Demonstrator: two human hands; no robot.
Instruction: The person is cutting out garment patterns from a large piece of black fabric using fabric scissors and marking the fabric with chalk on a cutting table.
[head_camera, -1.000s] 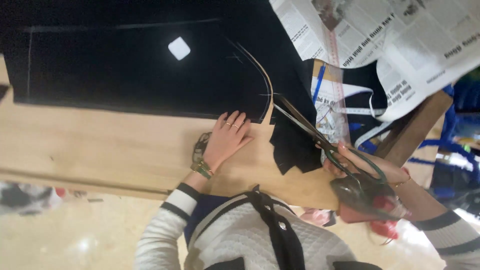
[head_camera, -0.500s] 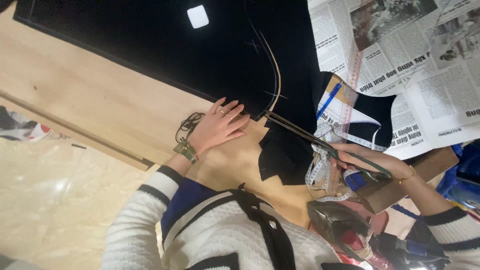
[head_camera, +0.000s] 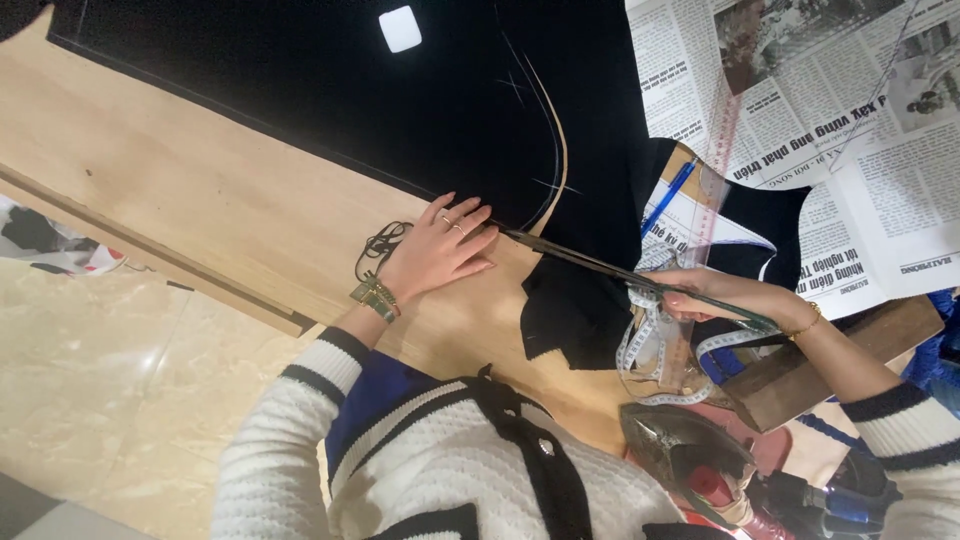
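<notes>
My left hand (head_camera: 437, 252) lies flat, fingers spread, on the wooden table (head_camera: 210, 215) at the edge of a large black cloth (head_camera: 330, 90). The cloth carries curved chalk lines (head_camera: 555, 150). My right hand (head_camera: 722, 296) grips the handles of long dark scissors (head_camera: 600, 264). Their blades lie nearly together and point left, the tip close to my left fingertips. A cut black piece (head_camera: 570, 310) lies below the blades.
A white chalk block (head_camera: 400, 28) rests on the cloth. Newspaper sheets (head_camera: 800, 110) lie at the right, along with a clear ruler (head_camera: 722, 150), a blue pen (head_camera: 668, 196) and a white measuring tape (head_camera: 640, 350). An iron (head_camera: 685, 452) sits near my body. Tiled floor (head_camera: 90, 380) lies beyond the table edge.
The scissor blades, wide apart a second ago, have come together along the cloth. My right hand has moved up toward the cloth. My left hand stays pressed at the edge while the view shifts.
</notes>
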